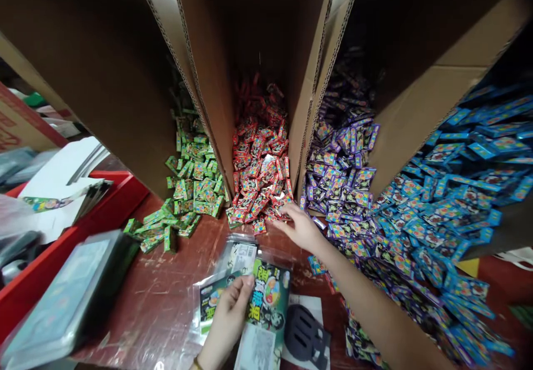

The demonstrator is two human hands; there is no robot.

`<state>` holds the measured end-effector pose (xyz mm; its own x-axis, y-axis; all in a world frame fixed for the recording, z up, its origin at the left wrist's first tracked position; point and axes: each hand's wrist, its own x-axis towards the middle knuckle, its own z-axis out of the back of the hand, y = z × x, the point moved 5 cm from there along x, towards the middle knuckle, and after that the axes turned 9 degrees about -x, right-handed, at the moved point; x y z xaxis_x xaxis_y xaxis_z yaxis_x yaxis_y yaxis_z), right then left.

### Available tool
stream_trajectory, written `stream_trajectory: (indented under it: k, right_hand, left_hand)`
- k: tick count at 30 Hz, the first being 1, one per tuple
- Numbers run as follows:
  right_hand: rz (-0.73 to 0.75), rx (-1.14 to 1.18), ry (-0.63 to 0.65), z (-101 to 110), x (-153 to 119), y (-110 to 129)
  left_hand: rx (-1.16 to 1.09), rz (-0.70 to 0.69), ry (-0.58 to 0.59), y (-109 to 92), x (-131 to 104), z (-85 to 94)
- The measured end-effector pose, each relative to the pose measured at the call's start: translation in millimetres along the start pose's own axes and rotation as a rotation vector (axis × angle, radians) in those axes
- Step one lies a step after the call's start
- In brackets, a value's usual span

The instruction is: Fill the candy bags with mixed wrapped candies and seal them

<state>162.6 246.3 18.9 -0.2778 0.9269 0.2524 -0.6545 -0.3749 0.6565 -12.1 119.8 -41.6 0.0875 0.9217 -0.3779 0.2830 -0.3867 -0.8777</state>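
Observation:
My left hand [234,305] pinches the edge of a dark green printed plastic bag [272,289] with yellow and blue lettering. More clear plastic bags with dark printed cards [214,300] lie under and beside that hand. My right hand [302,228] is at the front of a heap of small red candy packets [256,184]. Its thumb and fingers are apart and its fingertips touch the nearest packets; no packet shows in its grasp. A black flat slotted piece [306,334] rests on white paper, right of the green bag.
Cardboard box walls [208,81] divide the heaps of green packets [195,186], purple packets [341,175] and blue packets [437,214]. Purple and blue ones spill forward under my right forearm. On the left are a red bin [104,209] and a stack of clear bags [62,303].

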Motion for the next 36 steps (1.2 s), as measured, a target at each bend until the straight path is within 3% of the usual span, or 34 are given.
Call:
stream_trajectory:
  k: [3, 5, 8, 13, 16, 19, 25, 30, 36]
  right_hand:
    - [-0.274, -0.175, -0.184, -17.0, 43.6, -23.4]
    - [-0.331, -0.165, -0.197, -26.0, 49.4, -31.0]
    - [-0.302, -0.068, -0.222, -21.1, 24.4, -33.8]
    - [-0.414, 0.616, -0.404, 7.1, -45.6, -28.0]
    - [-0.484, 0.863, -0.359, 8.3, -62.4, -14.2]
    - [-0.453, 0.876, -0.316, 11.3, -65.6, -5.0]
    - [-0.207, 0.380, 0.009, 27.2, -77.3, 6.4]
    - [-0.042, 0.240, 0.002, 44.0, -85.5, 18.8]
    - [0.070, 0.167, 0.159, 37.4, -91.9, 29.6]
  left_hand:
    - [-0.145, 0.034, -0.197, 1.4, 5.1, 13.7]
    - [-0.192, 0.065, -0.210, 1.7, 6.6, 15.2]
    - [-0.191, 0.073, -0.059, 1.1, 8.6, 8.6]
    - [-0.003, -0.125, -0.012, 1.0, 8.3, -7.0]
    - [0.049, -0.142, 0.176, 5.9, 1.3, -33.6]
    - [0.017, -0.094, 0.341, 7.6, -9.2, -52.2]
    - [-0.038, -0.128, 0.305, -7.0, -20.5, -46.4]
    - [-0.021, -0.100, 0.322, -9.7, -27.0, -47.4]
    - [-0.015, -0.068, 0.343, -3.3, -29.0, -53.9]
